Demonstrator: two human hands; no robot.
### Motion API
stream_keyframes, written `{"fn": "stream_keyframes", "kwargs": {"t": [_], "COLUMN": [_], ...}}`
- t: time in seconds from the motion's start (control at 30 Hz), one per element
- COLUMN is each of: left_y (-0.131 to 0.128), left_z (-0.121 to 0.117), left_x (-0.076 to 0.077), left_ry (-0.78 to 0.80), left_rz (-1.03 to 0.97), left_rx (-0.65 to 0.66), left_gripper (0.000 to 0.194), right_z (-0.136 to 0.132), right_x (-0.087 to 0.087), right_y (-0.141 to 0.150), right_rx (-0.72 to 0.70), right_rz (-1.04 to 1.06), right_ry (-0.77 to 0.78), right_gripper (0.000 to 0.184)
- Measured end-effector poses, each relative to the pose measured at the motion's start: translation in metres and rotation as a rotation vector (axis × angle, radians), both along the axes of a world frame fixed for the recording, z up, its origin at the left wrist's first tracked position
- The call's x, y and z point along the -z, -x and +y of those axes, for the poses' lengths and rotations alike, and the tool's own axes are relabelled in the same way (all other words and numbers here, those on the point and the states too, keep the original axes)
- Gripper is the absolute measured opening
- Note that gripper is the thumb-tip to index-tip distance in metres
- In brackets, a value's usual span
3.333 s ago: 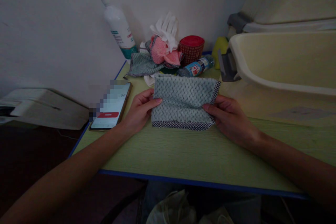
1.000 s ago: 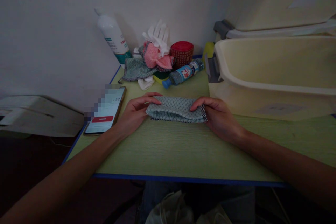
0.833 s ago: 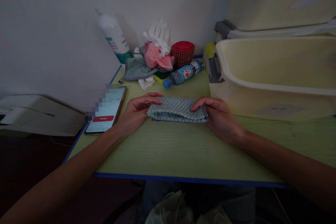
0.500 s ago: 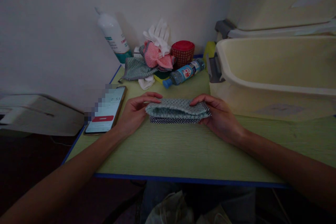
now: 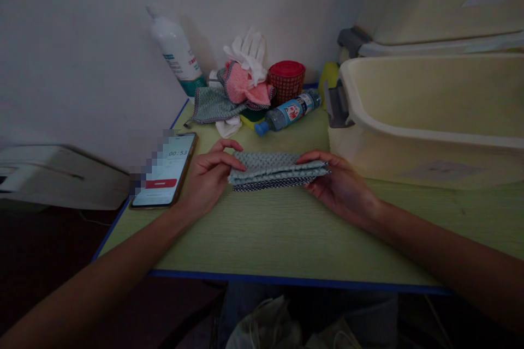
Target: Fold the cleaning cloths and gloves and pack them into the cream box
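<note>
A grey-green textured cleaning cloth (image 5: 270,166) with a black-and-white checked border is folded into a flat strip over the table's front half. My left hand (image 5: 210,177) grips its left end, fingers on top. At the right end my right hand (image 5: 341,185) pinches the cloth, with the index finger above and other fingers beneath. Behind it lie a pink cloth (image 5: 237,84), another grey-green cloth (image 5: 215,106), white gloves (image 5: 249,52) and a blue-capped bottle (image 5: 290,113).
A large cream plastic bin (image 5: 426,147) takes up the table's right side. A phone (image 5: 164,172) lies at the left edge. At the back stand a white bottle (image 5: 176,54) and a red lidded basket (image 5: 286,82). The green table (image 5: 286,245) has a blue edge.
The cloth's gaping front fold has been pressed flatter. My left fingers have shifted further onto its top, and the right end is tilted slightly up.
</note>
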State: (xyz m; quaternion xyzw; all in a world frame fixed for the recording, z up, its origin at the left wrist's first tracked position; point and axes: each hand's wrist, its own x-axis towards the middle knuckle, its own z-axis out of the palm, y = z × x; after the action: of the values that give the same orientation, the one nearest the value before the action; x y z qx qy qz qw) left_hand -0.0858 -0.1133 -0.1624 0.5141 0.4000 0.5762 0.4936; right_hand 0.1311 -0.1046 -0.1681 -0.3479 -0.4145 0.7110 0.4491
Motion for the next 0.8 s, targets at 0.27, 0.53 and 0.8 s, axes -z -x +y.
{"fn": "stream_keyframes", "kwargs": {"t": [0.27, 0.53, 0.8], "left_y": [0.003, 0.004, 0.002], "left_z": [-0.002, 0.003, 0.004], "left_x": [0.002, 0.011, 0.008], "left_ry": [-0.152, -0.183, 0.158], "left_rz": [0.081, 0.245, 0.003], "left_rx": [-0.01, -0.043, 0.208], "left_gripper": [0.022, 0.016, 0.064], "right_z": [-0.01, -0.011, -0.007], "right_x": [-0.013, -0.005, 0.001], "right_y": [-0.001, 0.003, -0.003], "right_rx": [-0.047, 0.044, 0.162], "right_rz": [0.027, -0.1, -0.296], "right_ry": [-0.075, -0.188, -0.485], "right_gripper": [0.026, 0.024, 0.025]}}
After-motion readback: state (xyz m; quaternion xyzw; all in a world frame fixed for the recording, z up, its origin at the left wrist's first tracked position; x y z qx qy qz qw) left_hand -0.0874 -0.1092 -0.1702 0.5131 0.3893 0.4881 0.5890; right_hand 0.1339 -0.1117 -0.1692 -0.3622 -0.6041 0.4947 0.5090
